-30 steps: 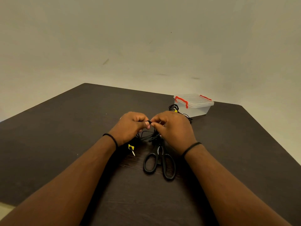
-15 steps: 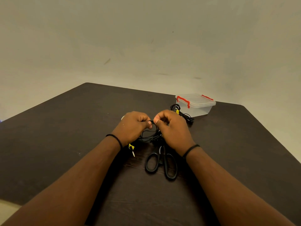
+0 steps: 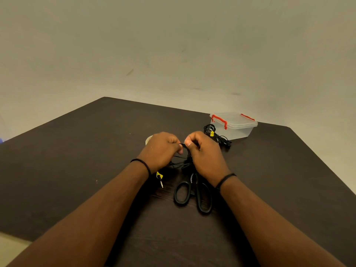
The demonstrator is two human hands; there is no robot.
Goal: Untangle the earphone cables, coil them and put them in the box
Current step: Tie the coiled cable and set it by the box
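Since half a second ago both hands barely shift; the thumbs close nearer. Left hand (image 3: 161, 149) and right hand (image 3: 204, 151) each pinch the tangled black earphone cable (image 3: 183, 149) above the dark wooden table (image 3: 77, 151). Strand runs left-right between grips. Clear red-latched plastic box (image 3: 234, 125) lies far-right, nearer the right hand.

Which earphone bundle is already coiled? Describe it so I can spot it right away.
Start at the clear plastic box with red latches near the dark table's far right corner. Just in front of its left end lies the coiled black earphone bundle. Unlike the loose cable pinched between both hands, it lies untouched and carries a small yellow tag.
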